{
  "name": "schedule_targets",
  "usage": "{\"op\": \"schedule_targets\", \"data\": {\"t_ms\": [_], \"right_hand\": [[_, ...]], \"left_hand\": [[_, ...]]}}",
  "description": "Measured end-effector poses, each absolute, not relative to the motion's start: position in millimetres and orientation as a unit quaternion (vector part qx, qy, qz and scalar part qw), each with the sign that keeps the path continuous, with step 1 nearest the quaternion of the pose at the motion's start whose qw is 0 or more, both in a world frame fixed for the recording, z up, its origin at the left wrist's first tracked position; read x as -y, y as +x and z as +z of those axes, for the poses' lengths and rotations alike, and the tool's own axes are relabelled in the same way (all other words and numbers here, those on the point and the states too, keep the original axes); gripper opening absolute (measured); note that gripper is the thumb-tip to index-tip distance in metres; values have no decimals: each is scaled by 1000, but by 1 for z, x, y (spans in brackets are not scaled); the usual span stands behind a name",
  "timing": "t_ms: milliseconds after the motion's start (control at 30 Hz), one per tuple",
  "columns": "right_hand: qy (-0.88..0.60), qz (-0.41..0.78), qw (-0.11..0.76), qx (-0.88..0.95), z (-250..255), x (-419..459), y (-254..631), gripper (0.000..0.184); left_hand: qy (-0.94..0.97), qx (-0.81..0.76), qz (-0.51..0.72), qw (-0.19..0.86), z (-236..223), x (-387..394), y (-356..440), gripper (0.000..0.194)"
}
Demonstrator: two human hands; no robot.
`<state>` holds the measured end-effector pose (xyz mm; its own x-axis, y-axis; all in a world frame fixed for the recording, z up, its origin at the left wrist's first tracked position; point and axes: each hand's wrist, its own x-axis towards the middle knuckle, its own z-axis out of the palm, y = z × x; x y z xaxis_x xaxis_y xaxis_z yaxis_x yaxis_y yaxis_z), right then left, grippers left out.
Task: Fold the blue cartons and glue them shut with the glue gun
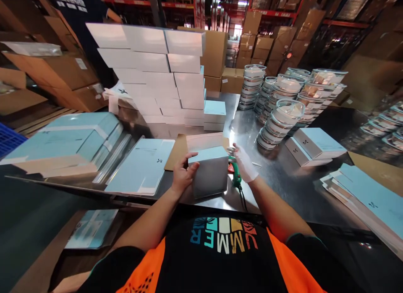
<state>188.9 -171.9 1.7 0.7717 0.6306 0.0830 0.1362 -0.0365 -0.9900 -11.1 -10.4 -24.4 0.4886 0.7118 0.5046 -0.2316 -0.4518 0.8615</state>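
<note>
Big steel table takes up most of the view, warehouse racks and cardboard cartons behind it. At the back sits a tall stack of white boxes, and to the right of that, columns of clear round containers. On the left there's a pile of flat pale-blue sheets, with more flat ones at the right edge. Two closed boxes lie just in front of the containers.

Dead centre, near the table's front edge, is the small box, grey sides, blue top. Left hand is clamped on its left side, thumb over the top corner. Right hand is off the box, fingers open, just beside its right side, above a green-handled tool.
</note>
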Motion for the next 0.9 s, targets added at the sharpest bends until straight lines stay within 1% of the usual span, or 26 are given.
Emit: {"op": "schedule_targets", "data": {"t_ms": [67, 167, 200, 267, 333, 367, 400, 500, 533, 567, 633, 700, 733, 767, 800, 833, 867, 900], "right_hand": [[-647, 216, 646, 342, 8, 152, 175, 54], [-633, 216, 628, 398, 13, 139, 167, 53], [-639, 214, 621, 400, 13, 140, 168, 52], [-643, 207, 607, 419, 10, 151, 172, 58], [-628, 180, 590, 475, 6, 166, 176, 66], [-615, 160, 579, 510, 4, 173, 177, 64], [-601, 140, 568, 545, 2, 179, 177, 58], [-562, 113, 544, 613, -1, 189, 170, 28], [-554, 107, 540, 625, -1, 189, 168, 21], [-546, 97, 540, 633, -1, 189, 165, 19], [-522, 68, 550, 648, 0, 188, 163, 20], [-501, 46, 554, 664, -1, 188, 163, 24], [-502, 44, 548, 667, -3, 189, 164, 28], [-513, 48, 541, 665, -7, 190, 164, 33], [-531, 58, 533, 656, -11, 191, 165, 45], [-550, 70, 527, 645, -16, 192, 165, 62], [-564, 81, 523, 634, -22, 193, 165, 83], [-571, 90, 523, 626, -29, 194, 164, 101]], "left_hand": [[709, -142, 476, 501, -26, 10, -7, 63], [698, -101, 501, 502, -33, 7, 1, 60], [689, -90, 515, 502, -35, 6, 4, 58], [670, -65, 544, 501, -40, 3, 7, 59], [662, -40, 560, 497, -41, -1, 6, 61], [666, -27, 560, 492, -41, -3, 5, 58], [675, -15, 554, 487, -39, -5, 2, 53], [722, 45, 517, 458, -30, -10, -7, 35], [735, 71, 505, 447, -27, -11, -9, 30], [743, 95, 498, 437, -24, -12, -12, 26], [751, 125, 491, 423, -21, -13, -16, 22], [760, 132, 480, 418, -18, -14, -20, 24], [767, 129, 468, 419, -17, -15, -22, 30], [772, 125, 456, 424, -15, -16, -24, 41], [777, 122, 444, 430, -12, -18, -26, 54], [784, 125, 430, 431, -9, -19, -27, 68], [794, 139, 415, 421, -5, -20, -28, 77], [809, 162, 401, 398, -1, -21, -28, 81]]}}
